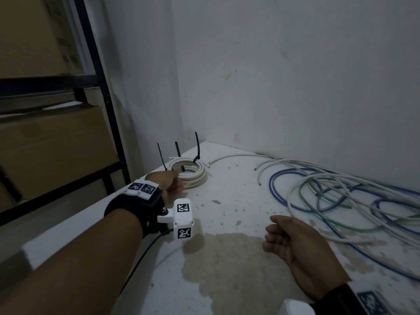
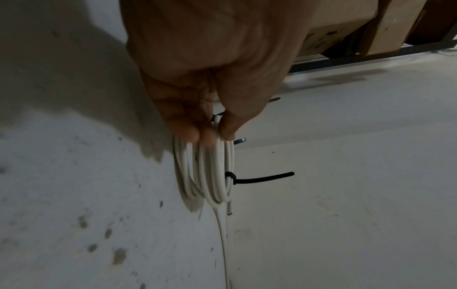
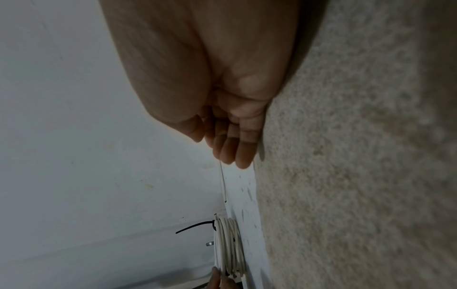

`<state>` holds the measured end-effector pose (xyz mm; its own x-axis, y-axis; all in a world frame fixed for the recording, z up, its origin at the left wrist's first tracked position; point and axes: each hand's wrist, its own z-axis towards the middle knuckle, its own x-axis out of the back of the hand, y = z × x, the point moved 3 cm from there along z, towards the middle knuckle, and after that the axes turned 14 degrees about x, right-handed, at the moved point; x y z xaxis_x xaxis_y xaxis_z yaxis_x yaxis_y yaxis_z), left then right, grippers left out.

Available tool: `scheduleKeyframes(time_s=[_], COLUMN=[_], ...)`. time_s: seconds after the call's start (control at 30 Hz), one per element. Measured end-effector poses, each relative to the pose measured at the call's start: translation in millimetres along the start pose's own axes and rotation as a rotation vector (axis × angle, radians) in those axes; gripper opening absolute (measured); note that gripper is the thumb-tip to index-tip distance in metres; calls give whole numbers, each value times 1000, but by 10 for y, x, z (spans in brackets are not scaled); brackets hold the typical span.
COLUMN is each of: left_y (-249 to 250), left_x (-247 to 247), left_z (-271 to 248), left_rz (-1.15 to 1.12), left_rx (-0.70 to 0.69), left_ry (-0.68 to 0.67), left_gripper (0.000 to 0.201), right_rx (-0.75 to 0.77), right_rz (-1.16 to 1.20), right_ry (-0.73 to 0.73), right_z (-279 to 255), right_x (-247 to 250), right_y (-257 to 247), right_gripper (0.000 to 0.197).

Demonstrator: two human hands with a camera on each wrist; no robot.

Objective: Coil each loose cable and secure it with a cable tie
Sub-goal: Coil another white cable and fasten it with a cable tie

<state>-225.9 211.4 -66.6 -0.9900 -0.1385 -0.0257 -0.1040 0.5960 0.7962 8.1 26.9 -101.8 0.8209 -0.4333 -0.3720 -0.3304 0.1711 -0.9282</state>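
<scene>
A coiled white cable (image 1: 193,171) lies at the back left corner of the white table (image 1: 227,196), bound by three black cable ties (image 1: 197,146) whose tails stick up. My left hand (image 1: 178,185) is at the coil's near rim. In the left wrist view its thumb and fingers (image 2: 197,135) pinch the coil (image 2: 210,176) beside a tie (image 2: 262,179). My right hand (image 1: 271,228) hovers over the table's middle, fingers loosely curled and holding nothing. A loose tangle of white, blue and green cables (image 1: 329,196) sprawls along the right side. The right wrist view shows the coil (image 3: 230,248) far ahead.
A black metal shelf with cardboard boxes (image 1: 56,144) stands left of the table. Grey walls close off the back and right. A large brownish stain (image 1: 227,264) marks the table's front. A loose white cable end (image 1: 227,156) runs along the back edge.
</scene>
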Motion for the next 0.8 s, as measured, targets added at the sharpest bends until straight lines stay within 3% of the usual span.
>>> scheduleKeyframes(time_s=[0.1,0.2,0.3,0.43,0.53,0.63,0.7,0.8], left_y=[-30,-61,-121,-413,-750,-1064,-1190,-1236], left_x=[81,75,-141,-697,-1144,-1558,-1789,-2053], left_z=[-34,-202,-441,-961,-1318,-1561,-1656,-1643], left_rz=[38,-77,-222,-195,-140,-11,204,623], left_rx=[-40,-95,-158,-115,-79,-97,-161,-370], left_ry=[78,60,-66,-322,-428,-515,-570,-521], left_gripper=[34,27,28,28,22,13,9,17], right_rx=[-6,-20,-6,145,282,416,425,329], right_rz=[11,34,58,34,-239,-725,-1021,-1278], right_ry=[11,21,44,94,120,95,64,23], right_z=[-6,-20,-21,-4,-55,-177,-266,-361], right_x=[8,-2,21,202,516,922,1197,1591], right_y=[-4,-19,-97,-470,-842,-1190,-1347,-1420], right_gripper=[14,13,12,12,17,25,30,37])
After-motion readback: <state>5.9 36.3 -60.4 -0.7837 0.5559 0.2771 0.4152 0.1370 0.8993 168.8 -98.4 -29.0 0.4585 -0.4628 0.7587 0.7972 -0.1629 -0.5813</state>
